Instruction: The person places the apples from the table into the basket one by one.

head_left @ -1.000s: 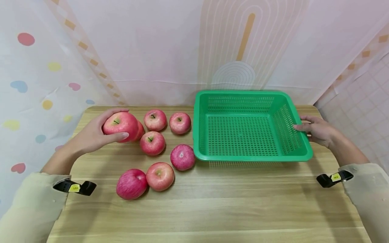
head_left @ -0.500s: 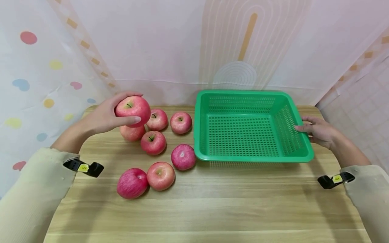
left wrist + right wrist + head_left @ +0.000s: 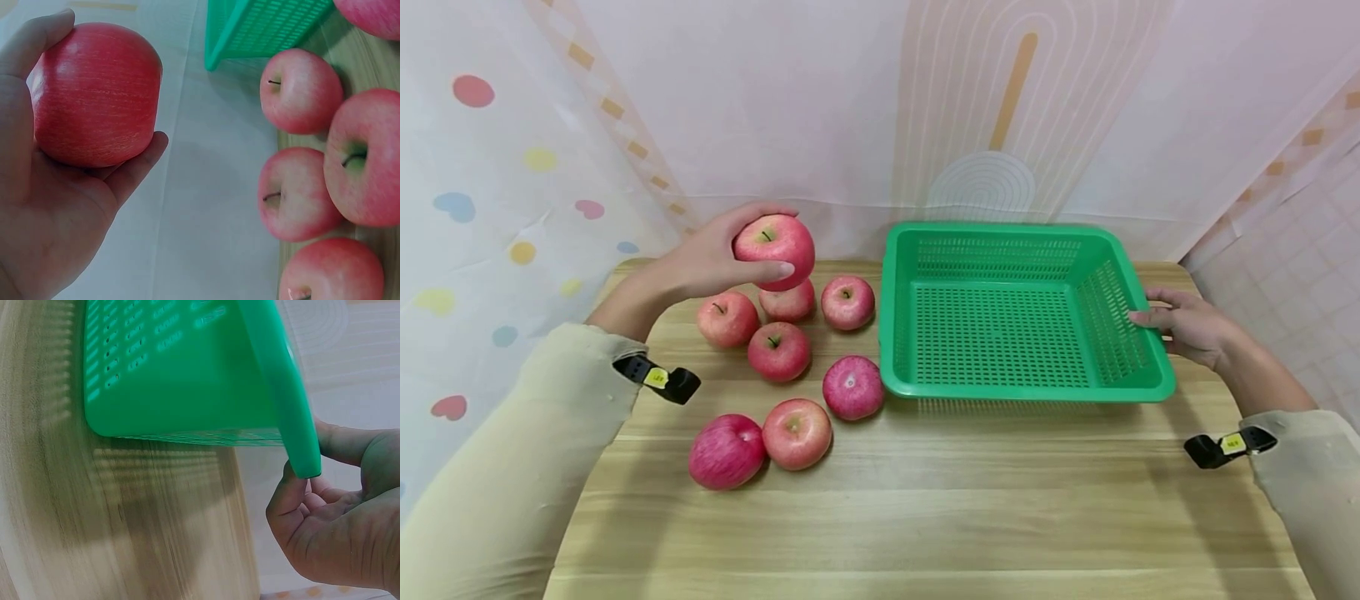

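Observation:
My left hand [image 3: 718, 254] grips a large red apple [image 3: 778, 246] in the air over the back left of the table. In the left wrist view the thumb and fingers wrap round that apple [image 3: 97, 94]. Just below and behind it in the head view, an apple [image 3: 788, 302] is partly hidden. My right hand [image 3: 1191, 325] pinches the right rim of a green plastic basket [image 3: 1026, 392] between thumb and fingers. The right wrist view shows the thumb on one side of the rim [image 3: 294, 419] and curled fingers on the other. No apple lies inside the basket.
Several apples stand on the wooden table [image 3: 962, 508] left of the basket, among them a pink one [image 3: 852, 387] close to its front left corner. A dark pink apple [image 3: 727, 452] and a paler apple [image 3: 797, 433] touch near the front. A patterned cloth [image 3: 820, 108] hangs behind.
My left hand has lifted the red apple and carried it right, past the apple at the back left, which shows fully now. The right hand stays on the basket's rim.

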The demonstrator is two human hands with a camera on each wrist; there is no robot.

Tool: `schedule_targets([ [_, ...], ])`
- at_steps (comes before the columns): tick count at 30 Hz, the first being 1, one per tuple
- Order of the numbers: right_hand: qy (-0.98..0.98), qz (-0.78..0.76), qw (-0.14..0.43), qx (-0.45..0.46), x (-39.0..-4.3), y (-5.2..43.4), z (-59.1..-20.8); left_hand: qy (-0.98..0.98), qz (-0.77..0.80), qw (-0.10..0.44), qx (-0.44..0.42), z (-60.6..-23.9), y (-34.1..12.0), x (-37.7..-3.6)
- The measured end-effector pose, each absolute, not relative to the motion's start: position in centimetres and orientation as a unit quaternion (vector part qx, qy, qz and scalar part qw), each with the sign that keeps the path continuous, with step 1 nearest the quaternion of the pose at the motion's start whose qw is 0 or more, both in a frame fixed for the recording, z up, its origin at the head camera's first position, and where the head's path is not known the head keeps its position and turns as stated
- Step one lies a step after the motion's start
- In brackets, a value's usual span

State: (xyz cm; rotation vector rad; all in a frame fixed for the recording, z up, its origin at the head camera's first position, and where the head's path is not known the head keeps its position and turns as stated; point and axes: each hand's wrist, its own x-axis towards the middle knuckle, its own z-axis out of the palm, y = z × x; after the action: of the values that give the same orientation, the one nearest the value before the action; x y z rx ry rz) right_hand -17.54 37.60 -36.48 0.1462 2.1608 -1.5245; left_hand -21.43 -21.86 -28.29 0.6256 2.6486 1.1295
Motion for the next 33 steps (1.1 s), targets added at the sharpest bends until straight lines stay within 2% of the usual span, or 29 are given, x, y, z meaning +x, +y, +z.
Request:
schedule_targets([
  [15, 0.792, -0.555, 0.246, 0.061, -17.4, 37.4, -36.2, 0.865, 0.416, 0.101, 0.261, -27.4, -17.1, -24.2],
  [33, 0.788, -0.559, 0.249, 0.064, -17.3, 37.7, -36.4, 0.837, 0.445, 0.134, 0.288, -26.5, -9.2, -26.7],
])
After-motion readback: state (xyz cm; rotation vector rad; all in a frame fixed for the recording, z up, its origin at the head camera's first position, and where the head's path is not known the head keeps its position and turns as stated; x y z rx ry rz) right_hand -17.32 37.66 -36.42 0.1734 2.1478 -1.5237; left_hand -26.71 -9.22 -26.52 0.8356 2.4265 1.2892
